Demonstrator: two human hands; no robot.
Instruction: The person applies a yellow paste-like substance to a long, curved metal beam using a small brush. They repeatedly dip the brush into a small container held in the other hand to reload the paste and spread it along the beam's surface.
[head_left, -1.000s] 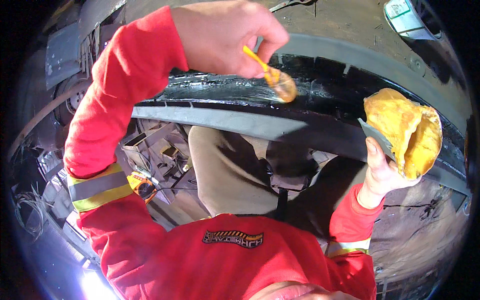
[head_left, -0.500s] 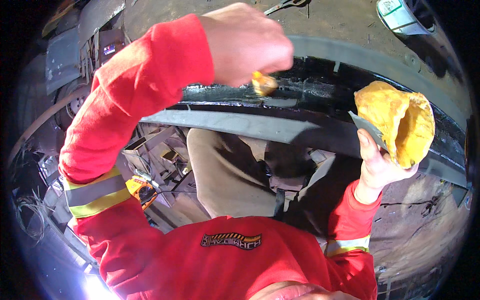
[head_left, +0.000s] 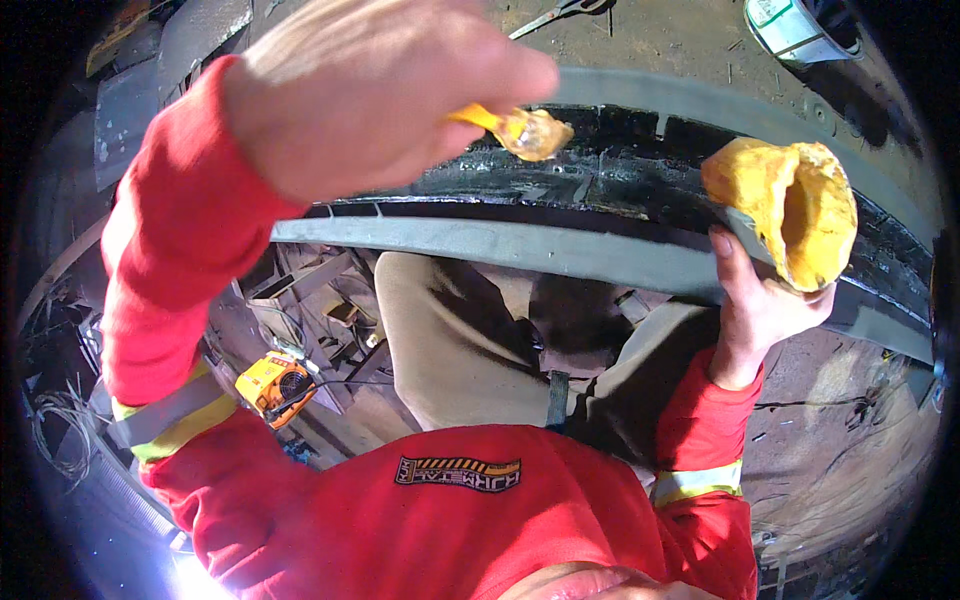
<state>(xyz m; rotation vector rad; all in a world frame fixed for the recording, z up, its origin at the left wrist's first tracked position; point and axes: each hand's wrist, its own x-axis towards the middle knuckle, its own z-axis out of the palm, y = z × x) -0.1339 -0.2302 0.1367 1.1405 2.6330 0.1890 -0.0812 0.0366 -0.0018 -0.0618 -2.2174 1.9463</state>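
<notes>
My left hand [head_left: 390, 90] is raised over the dark metal beam [head_left: 630, 165], its fingers closed on a small yellow spoon-shaped tool [head_left: 525, 133]. The tool's tip carries a wet-looking, whitish-brown lump. On the right, my right hand [head_left: 765, 315] holds up a rough yellow hollow piece [head_left: 825, 240], like a crumpled cup, its opening facing right and downward. A flat grey plate [head_left: 742, 232] lies between my right thumb and the yellow piece. My right fingers are mostly hidden behind it.
The beam with its grey flange [head_left: 480, 245] spans across in front of my knees. Scissors [head_left: 560, 15] and a white bucket [head_left: 800, 32] sit beyond it. An orange machine with a fan grille [head_left: 275, 385] stands at lower left, among metal scraps and cables. A bright glare shows at bottom left.
My left hand has come nearer and to the left, with the spoon-shaped tool turned so more of it shows. My right hand and the yellow hollow piece have shifted slightly up and left.
</notes>
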